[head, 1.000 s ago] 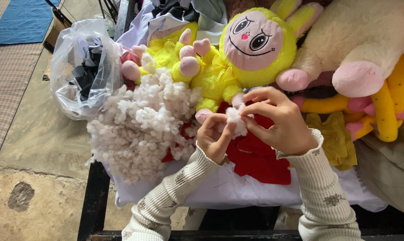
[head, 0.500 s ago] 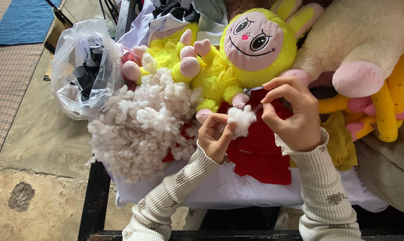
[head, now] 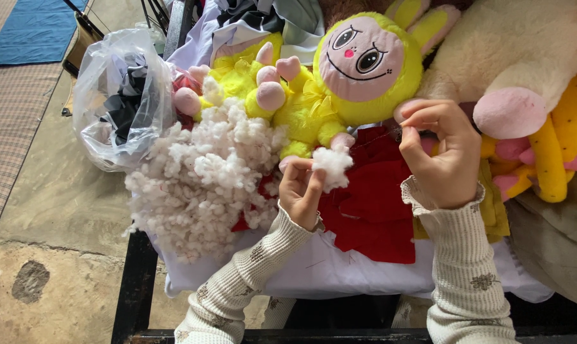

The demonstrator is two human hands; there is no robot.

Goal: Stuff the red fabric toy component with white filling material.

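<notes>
L hand (head: 301, 191) sits near the middle of the table (head: 135, 280), fingers curled shut round a small white stuffing tuft (head: 331, 167) that pokes out above the thumb and fingertips. R hand (head: 442, 153) is up and to the right of it, apart from the tuft; thumb and forefinger tips are pinched close together, other fingers loosely bent, and whether it grips a thread or anything else can't be told. Both arms in cream ribbed sleeves w/ small flower print. Under and between the hands lies red fabric (head: 371, 210) on a white sheet (head: 326, 271) that hangs over the table's near edge. Just left of the L hand, a big loose stuffing pile (head: 199, 178) covers the left part of the sheet. Behind the hands, a yellow plush doll (head: 358, 64) w/ pink face lies face up; its arm is just above the tuft. At the table's far-left corner, a clear plastic bag (head: 113, 95) w/ dark cloth inside. At the right side, more soft toys: a cream-and-pink one (head: 524, 57) and a yellow one (head: 556, 140).
</notes>
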